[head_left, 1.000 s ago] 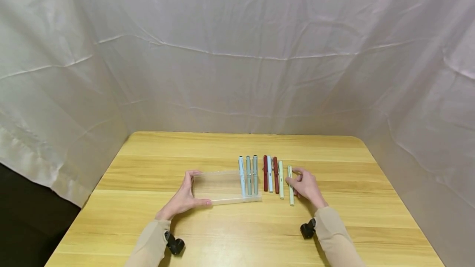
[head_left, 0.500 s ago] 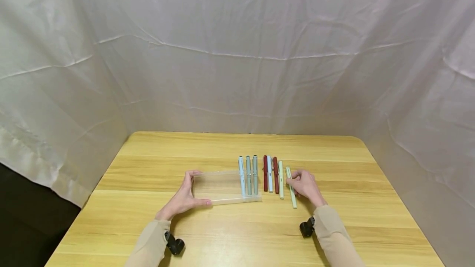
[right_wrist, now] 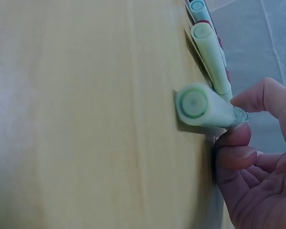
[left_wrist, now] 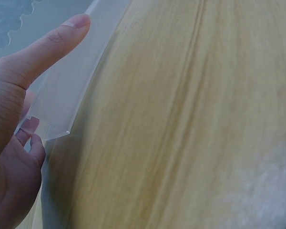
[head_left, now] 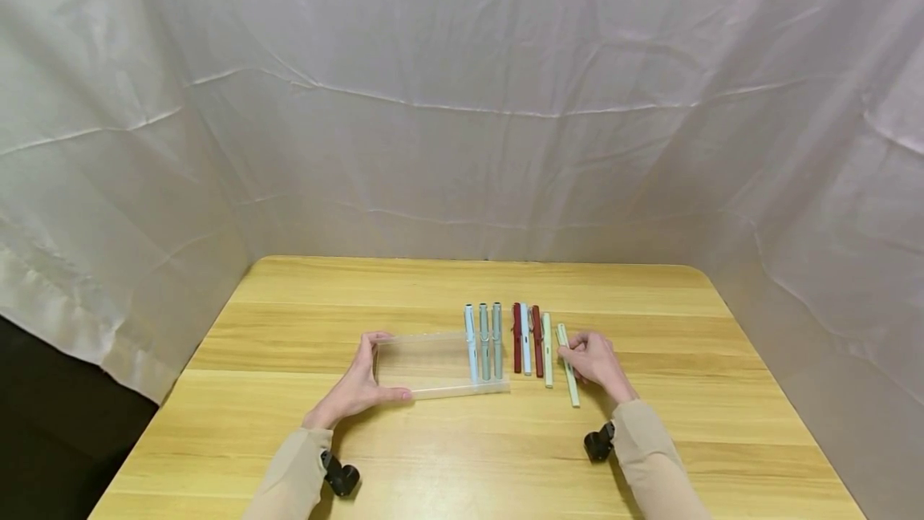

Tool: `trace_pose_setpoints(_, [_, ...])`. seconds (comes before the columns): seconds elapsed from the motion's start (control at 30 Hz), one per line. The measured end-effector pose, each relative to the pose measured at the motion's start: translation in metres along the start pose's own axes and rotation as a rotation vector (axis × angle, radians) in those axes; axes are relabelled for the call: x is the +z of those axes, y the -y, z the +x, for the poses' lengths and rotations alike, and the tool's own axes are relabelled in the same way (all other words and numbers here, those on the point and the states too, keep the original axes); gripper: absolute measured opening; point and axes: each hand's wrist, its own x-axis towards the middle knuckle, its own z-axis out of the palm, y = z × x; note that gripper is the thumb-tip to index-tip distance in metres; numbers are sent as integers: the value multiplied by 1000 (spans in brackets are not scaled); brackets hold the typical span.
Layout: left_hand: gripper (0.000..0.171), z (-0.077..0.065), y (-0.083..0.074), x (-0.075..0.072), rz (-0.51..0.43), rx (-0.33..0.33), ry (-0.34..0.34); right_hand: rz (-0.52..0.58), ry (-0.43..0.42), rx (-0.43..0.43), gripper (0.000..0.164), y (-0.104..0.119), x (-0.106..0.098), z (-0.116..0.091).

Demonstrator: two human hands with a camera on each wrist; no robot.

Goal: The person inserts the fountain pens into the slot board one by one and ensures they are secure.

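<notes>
My left hand [head_left: 354, 383] grips the left end of a clear plastic pen tray [head_left: 440, 393], thumb along its front wall and fingers at the back corner. In the left wrist view the thumb lies over the frosted wall of the tray [left_wrist: 69, 90]. My right hand [head_left: 595, 363] pinches a pale green pen [head_left: 570, 379] between thumb and fingers near its upper half. The pen slants, its lower end toward the right. In the right wrist view the round end of this pale green pen [right_wrist: 195, 105] faces the camera.
Across the tray's right part lie a light blue pen [head_left: 472, 343] and two grey-green pens [head_left: 484, 351]. Right of the tray lie two dark red pens [head_left: 516, 343], a light blue pen [head_left: 526, 343] and another pale green pen [head_left: 547, 359]. Pale curtains surround the wooden table [head_left: 462, 456].
The pale green pen in my right hand has turned from nearly upright in the view to a slant, its lower end swinging right. My left hand and the tray have stayed put.
</notes>
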Motion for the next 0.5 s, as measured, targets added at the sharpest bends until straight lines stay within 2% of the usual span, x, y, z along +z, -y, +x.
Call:
trace_pose_setpoints(0.23, [103, 0, 1, 0, 9, -1, -1, 24, 0, -7, 25, -2, -1, -2])
trace_pose_setpoints(0.5, [105, 1, 0, 0, 13, 27, -18, 115, 23, -40, 17, -3, -4, -4])
